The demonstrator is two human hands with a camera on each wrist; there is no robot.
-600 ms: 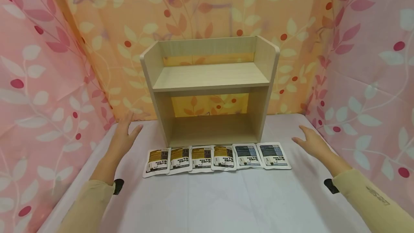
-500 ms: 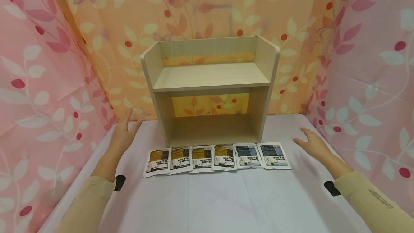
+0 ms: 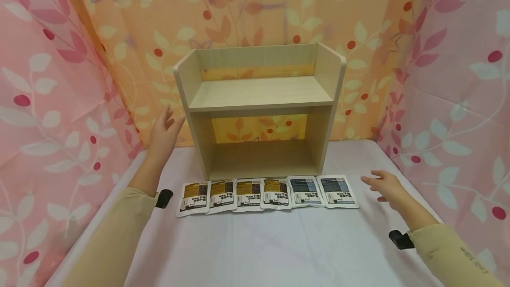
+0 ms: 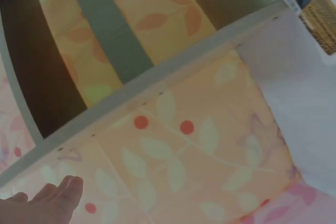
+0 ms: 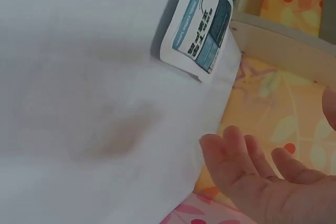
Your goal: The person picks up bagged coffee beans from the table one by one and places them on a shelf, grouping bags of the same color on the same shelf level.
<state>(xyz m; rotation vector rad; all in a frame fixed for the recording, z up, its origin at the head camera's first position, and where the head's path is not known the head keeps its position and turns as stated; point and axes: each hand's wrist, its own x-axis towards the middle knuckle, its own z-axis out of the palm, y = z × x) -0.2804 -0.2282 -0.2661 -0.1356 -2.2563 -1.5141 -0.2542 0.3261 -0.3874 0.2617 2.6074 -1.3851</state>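
My left hand (image 3: 163, 134) is raised beside the left side of a pale wooden two-tier shelf (image 3: 260, 94), its fingers relaxed and holding nothing. In the left wrist view its fingertips (image 4: 71, 190) show at the lower left, near the shelf's side panel. Over the table at the right, my right hand (image 3: 388, 187) hangs with loosely bent fingers and nothing in them. Nearest to it lies a flat white pouch with a dark blue label (image 3: 338, 191). Another blue-labelled pouch (image 3: 305, 191) adjoins it, followed leftward by several brown-and-gold-labelled pouches (image 3: 249, 195) in one row before the shelf.
A white cloth covers the table (image 3: 271, 247). Behind the shelf hangs an orange leaf-patterned curtain (image 3: 255, 8). Pink curtains close off the left side (image 3: 52, 114) and the right side. Black wrist devices (image 3: 164, 198) sit at both sleeves.
My left hand has risen and moved right, closer to the shelf's side. The right hand has dropped slightly and turned, its fingers now pointing more to the left. Pouches and shelf stay put.
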